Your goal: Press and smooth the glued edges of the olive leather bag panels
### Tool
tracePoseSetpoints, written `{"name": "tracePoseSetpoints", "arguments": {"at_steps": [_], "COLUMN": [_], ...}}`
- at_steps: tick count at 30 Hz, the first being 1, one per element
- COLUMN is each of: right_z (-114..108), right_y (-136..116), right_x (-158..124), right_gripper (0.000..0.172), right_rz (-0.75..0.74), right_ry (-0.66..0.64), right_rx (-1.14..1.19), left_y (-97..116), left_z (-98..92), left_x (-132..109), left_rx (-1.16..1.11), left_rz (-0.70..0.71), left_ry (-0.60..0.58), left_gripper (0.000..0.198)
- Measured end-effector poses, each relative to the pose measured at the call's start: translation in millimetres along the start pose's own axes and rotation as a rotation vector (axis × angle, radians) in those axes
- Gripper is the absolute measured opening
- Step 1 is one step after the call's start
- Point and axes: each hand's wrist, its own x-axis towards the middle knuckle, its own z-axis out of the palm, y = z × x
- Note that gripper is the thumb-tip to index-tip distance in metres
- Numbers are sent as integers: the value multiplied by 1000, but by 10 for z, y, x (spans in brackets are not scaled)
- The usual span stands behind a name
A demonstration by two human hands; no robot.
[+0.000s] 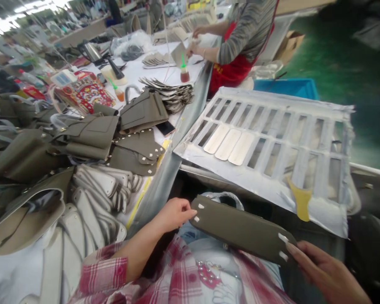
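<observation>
Across my lap lies an olive-grey handbag [240,228], its long round-ended panel facing up. Small white patches mark both ends of the panel. A plastic-wrapped handle [231,197] shows behind its far edge. With fingers curled in a pinch, my left hand [174,214] grips the panel's left end. At the other end my right hand [319,266] holds the bag, thumb on top beside a white patch and fingers partly hidden underneath.
A slotted white rack [240,120] ahead carries three pale strips [229,145]. Left, the table bears olive bags [85,135], stacked straps [85,211], a phone [165,128] and a glue bottle [184,74]. A co-worker [240,42] handles pieces at the far table edge.
</observation>
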Motion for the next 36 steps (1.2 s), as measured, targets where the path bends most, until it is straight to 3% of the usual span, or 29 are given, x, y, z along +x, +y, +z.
{"name": "tracePoseSetpoints", "arguments": {"at_steps": [6,13,24,32,36], "right_z": [-94,-98,-53,-112,-131], "right_y": [-271,-128,9,-63,-116], "right_x": [-107,-102,-71,-79,-79], "right_gripper": [36,34,32,32,32], "right_rz": [89,68,45,44,31], "right_ry": [-19,39,75,73,82], "right_rx": [66,126,223,10,-84], "left_y": [49,145,97,199,253], "left_z": [85,126,131,161,64], "left_x": [1,-17,-20,-44,-30], "left_rx": [79,91,140,239,501], "left_rz": [-110,-229,-270,-249,-117], "left_ry": [-45,-65,-55,-50,-57], "left_gripper": [45,59,59,58,53]}}
